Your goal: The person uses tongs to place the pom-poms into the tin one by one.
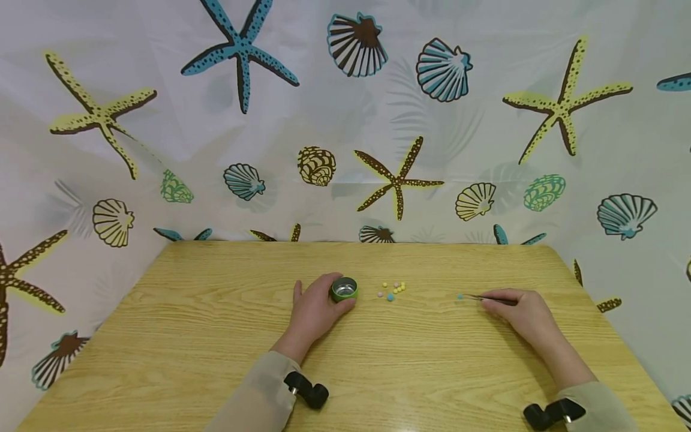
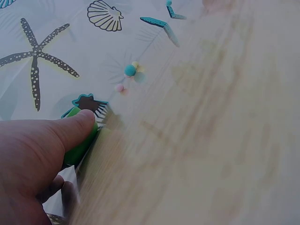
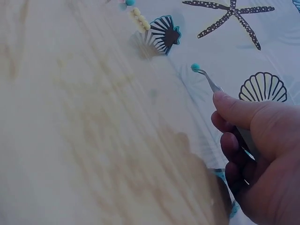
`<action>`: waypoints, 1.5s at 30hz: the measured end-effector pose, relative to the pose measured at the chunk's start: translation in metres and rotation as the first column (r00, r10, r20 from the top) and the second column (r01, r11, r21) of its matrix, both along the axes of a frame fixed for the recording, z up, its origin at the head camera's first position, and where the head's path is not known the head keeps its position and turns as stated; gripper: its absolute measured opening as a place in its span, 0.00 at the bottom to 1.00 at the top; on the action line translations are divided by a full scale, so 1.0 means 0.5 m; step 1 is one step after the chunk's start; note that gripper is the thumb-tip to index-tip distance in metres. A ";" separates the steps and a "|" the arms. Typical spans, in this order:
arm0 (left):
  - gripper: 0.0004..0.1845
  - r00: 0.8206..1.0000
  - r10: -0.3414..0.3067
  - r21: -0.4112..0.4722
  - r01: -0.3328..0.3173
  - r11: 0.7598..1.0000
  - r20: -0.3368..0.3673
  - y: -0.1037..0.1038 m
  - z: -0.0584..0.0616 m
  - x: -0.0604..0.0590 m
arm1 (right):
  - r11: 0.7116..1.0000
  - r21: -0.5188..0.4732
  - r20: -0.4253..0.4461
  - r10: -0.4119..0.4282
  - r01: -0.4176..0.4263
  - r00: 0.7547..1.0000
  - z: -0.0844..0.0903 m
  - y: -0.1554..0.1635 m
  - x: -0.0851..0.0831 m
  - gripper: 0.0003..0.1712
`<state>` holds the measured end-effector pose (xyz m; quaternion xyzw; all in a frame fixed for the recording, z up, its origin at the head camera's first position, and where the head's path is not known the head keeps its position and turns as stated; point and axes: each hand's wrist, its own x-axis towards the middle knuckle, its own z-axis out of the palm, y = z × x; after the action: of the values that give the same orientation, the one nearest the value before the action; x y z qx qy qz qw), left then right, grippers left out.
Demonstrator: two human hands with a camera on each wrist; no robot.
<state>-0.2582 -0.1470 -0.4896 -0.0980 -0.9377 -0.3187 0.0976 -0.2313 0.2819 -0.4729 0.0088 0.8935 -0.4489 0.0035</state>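
**One bead in the tweezers, the tin looks empty**

My left hand (image 1: 313,312) rests on the counter (image 1: 216,336) and its fingers curl around a small green tin (image 1: 344,289), which stands upright with its open mouth facing up. From the head view I see only a shiny metal bottom inside; I judge that no bead is in the tin yet, but the view is small and I cannot be sure.

My right hand (image 1: 526,315) pinches a pair of tweezers (image 1: 488,298) between thumb and fingers. The tips point to the left, toward the tin, and they hold one teal bead (image 3: 195,67). This bead is just above or on the counter, well apart from the tin, on the right side.

Between the two hands lies a little group of beads (image 1: 395,290) on the counter, just beside the tin: several yellow ones close together, one pink and one teal. None of them touches the tin.

So I judge the work is near its start. One bead is picked up, but it is not yet at the tin, and the whole group on the counter is left to do.
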 end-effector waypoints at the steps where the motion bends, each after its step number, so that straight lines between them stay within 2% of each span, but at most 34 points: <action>1: 0.35 1.000 0.001 0.001 -0.001 1.000 0.002 -0.001 0.000 0.000 | 1.000 -0.007 0.002 -0.004 0.004 1.000 0.000 -0.002 -0.001 0.27; 15: 0.36 1.000 0.007 0.001 -0.007 1.000 0.002 -0.010 -0.005 0.001 | 0.998 -0.060 -0.024 -0.027 0.026 0.999 0.016 -0.049 -0.007 0.28; 24: 0.36 1.000 0.013 -0.008 -0.013 1.000 0.009 -0.012 -0.011 0.000 | 0.996 -0.084 -0.036 -0.014 0.010 0.999 0.026 -0.107 -0.021 0.25; 45: 0.36 1.000 0.016 -0.020 -0.016 1.000 0.002 -0.003 -0.003 0.002 | 0.977 -0.156 -0.109 0.130 -0.147 0.985 0.065 -0.278 -0.057 0.14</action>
<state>-0.2572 -0.1485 -0.4912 -0.0913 -0.9417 -0.3085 0.0981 -0.2596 0.1429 -0.4405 -0.0759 0.8512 -0.5192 -0.0084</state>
